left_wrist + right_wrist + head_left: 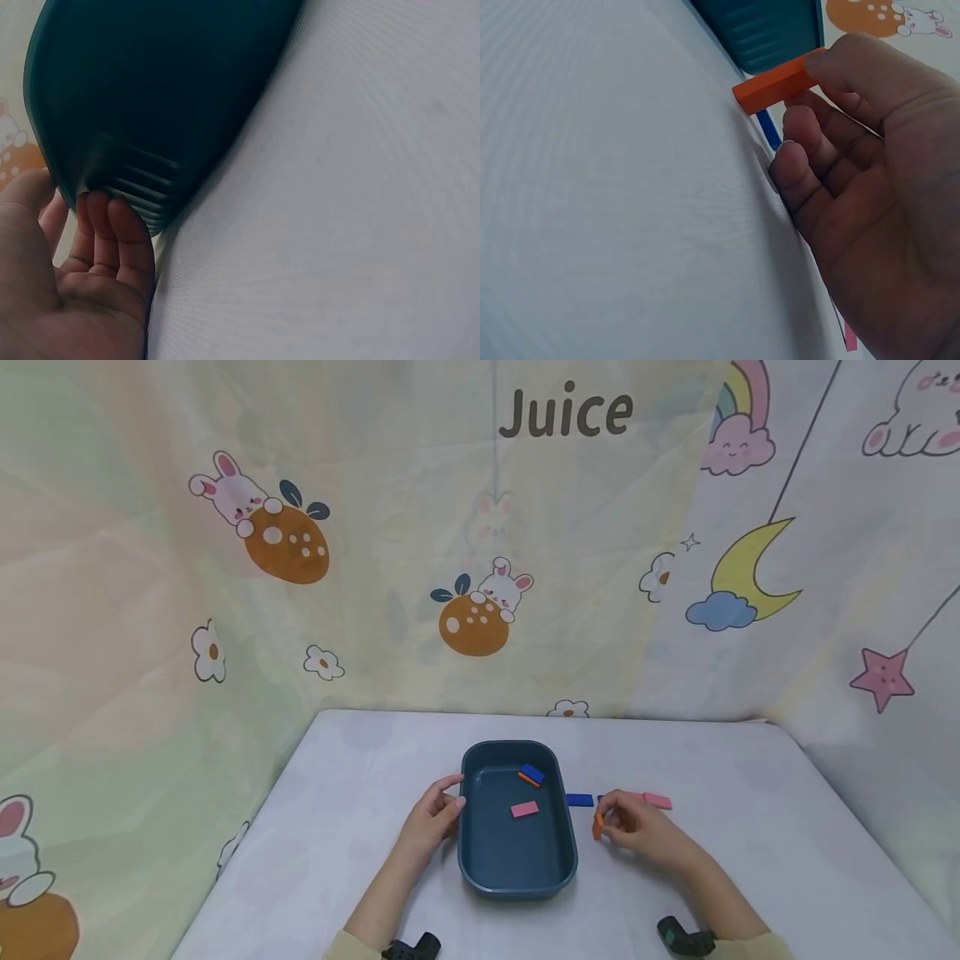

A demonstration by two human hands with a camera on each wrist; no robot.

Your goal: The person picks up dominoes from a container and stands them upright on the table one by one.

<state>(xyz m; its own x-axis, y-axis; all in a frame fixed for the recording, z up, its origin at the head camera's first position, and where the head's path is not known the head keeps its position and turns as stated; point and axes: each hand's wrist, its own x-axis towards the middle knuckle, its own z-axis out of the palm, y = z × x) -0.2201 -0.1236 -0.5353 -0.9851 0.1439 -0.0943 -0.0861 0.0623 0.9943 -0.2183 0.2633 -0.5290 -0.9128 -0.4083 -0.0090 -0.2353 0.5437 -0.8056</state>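
Note:
My left hand (431, 817) rests against the left side of a dark teal plastic tray (517, 891), its fingertips touching the outer wall near the ribbed part (142, 180). My right hand (637, 827) pinches a small orange rectangular block (776, 84) between thumb and forefinger, to the right of the tray and just above the table. Inside the tray lie a pink block (524, 809), a blue block (533, 772) and an orange block (528, 779), the last two touching. A blue block (580, 799) lies beside the tray's right wall.
Behind my right hand, a pink block (657, 801) ends a row of blocks, partly hidden by the hand. A white cloth (360, 777) covers the table. Printed fabric (390, 527) hangs behind and at the sides. Each wrist wears a black device (684, 937).

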